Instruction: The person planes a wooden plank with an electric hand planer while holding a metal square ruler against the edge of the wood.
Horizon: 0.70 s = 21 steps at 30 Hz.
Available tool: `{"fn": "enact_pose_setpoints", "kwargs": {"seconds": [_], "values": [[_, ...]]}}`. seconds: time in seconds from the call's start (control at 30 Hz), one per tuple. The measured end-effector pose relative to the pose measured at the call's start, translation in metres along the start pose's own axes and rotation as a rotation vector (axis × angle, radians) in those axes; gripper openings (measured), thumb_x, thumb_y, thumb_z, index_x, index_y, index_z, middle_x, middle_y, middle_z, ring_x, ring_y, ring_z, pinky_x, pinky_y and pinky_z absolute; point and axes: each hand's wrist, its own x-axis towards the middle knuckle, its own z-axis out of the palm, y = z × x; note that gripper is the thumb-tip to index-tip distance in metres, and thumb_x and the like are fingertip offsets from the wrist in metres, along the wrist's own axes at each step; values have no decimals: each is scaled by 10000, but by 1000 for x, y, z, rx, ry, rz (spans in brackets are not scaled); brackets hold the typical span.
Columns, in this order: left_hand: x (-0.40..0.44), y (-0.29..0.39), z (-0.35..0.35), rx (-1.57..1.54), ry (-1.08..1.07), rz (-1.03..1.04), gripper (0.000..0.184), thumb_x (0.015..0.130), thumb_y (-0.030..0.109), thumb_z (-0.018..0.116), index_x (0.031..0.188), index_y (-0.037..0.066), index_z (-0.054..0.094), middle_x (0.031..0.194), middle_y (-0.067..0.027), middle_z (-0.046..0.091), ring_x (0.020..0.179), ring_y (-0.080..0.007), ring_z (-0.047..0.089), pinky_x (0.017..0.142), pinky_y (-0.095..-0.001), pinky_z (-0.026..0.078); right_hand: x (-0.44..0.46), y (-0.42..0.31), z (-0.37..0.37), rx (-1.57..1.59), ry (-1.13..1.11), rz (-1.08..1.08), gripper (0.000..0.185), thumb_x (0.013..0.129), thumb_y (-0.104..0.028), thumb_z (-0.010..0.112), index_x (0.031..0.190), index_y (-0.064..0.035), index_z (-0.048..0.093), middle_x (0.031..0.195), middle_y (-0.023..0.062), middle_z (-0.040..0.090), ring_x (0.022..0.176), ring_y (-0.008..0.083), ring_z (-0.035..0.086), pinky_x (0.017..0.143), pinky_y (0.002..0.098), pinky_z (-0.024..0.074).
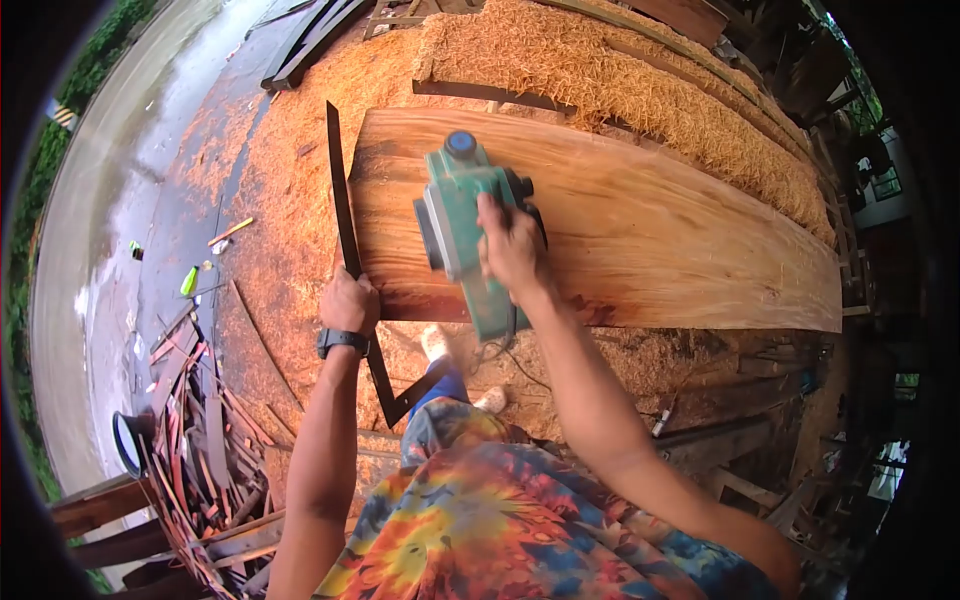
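Note:
A wide wooden board with wavy grain (680, 230) stretches from the middle to the right. On its left part rests a green power planer (470, 215), slightly blurred, and my right hand (512, 250) is wrapped round its handle. My left hand (350, 302), with a dark watch at the wrist, is closed round a dark metal carpenter's square (342, 190). The square's long arm lies along the board's left end, and its short arm points right, below the board's near edge. A cable shows below the planer.
Wood shavings (560, 60) are heaped behind the board and spread over the floor. Scrap sticks (215, 440) lie piled at the lower left. Dark beams (310, 45) lie at the upper left. A bright green object (189, 281) is on the ground at left.

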Motion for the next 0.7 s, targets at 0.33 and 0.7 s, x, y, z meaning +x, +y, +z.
{"fn": "enact_pose_setpoints", "kwargs": {"seconds": [0.33,0.7], "values": [[2,-2,3,-18,12,4,297,905,269,587,996,-12,617,913,-281,684,883,-478,647,795,-550,500,192,-38,43,76,-122,-7,608,945,-618,565,902,-12,590,632,29,524,453,128,482,417,304,426],[-1,1,-3,5,-3,-7,298,906,268,581,982,-14,638,913,-281,690,901,-469,653,820,-542,501,3,4,-22,106,-102,19,466,1004,-488,548,868,-43,560,577,14,489,412,115,470,378,298,366]]}}
